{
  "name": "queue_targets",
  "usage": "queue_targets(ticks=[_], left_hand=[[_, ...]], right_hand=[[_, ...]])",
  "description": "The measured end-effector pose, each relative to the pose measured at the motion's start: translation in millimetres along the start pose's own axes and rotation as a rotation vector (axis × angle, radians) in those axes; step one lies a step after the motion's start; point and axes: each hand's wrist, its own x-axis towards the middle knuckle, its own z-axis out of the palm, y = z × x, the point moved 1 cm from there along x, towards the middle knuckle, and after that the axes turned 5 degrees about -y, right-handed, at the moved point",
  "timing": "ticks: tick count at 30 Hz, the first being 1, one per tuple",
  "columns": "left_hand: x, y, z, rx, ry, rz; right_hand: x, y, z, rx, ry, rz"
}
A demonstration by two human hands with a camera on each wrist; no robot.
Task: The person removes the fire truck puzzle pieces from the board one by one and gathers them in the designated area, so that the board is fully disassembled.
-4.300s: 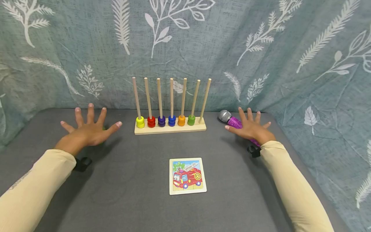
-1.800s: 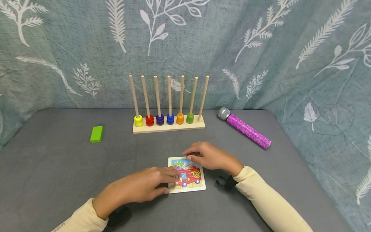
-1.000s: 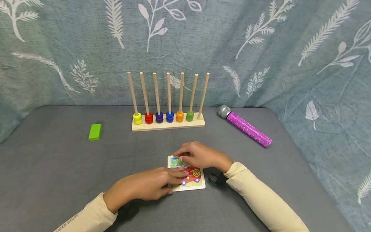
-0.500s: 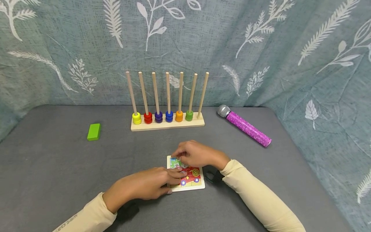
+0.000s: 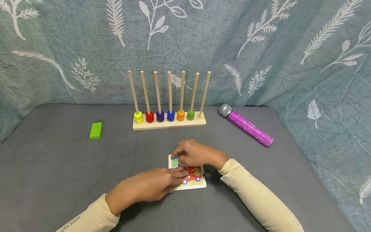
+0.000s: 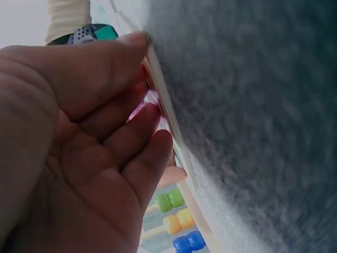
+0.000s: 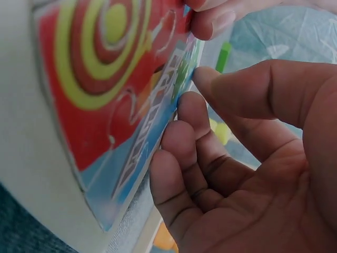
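Note:
A square wooden jigsaw puzzle (image 5: 192, 179) with a red fire engine lies on the grey table. My left hand (image 5: 152, 184) rests its fingers over the picture's left part. Its thumb (image 6: 118, 55) meets the board's edge in the left wrist view. Across the puzzle's far edge reaches my right hand (image 5: 198, 153), fingers bent, fingertips at the far left corner by the green tree. In the right wrist view, those fingers (image 7: 181, 142) line the picture's edge and the thumb (image 7: 226, 87) touches its face. I cannot tell whether a piece is pinched there.
Behind the puzzle stands a wooden peg rack (image 5: 171, 125) with coloured beads on most of its upright pegs. A green block (image 5: 96, 130) lies at the left, a purple glitter microphone (image 5: 249, 127) at the right. A leaf-patterned cloth (image 5: 116, 58) hangs along the back.
Both hands came in from the table's sides onto the puzzle, uncovering the green block and microphone. The right hand then slid left along the far edge; the left moved slightly further over the picture.

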Motion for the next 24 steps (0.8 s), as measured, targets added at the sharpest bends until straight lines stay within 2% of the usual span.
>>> queue_targets(ticks=[4, 11, 24], left_hand=[[-0.2, 2.1, 2.0, 0.015, -0.003, -0.013], [-1.4, 1.1, 2.3, 0.049, 0.067, 0.06], [-1.3, -0.1, 3.7, 0.037, 0.037, 0.045]], right_hand=[[2.0, 0.0, 1.9, 0.012, 0.01, 0.003], [2.9, -4.0, 4.7, 0.039, 0.018, 0.022], [1.1, -6.9, 3.0, 0.035, 0.021, 0.07]])
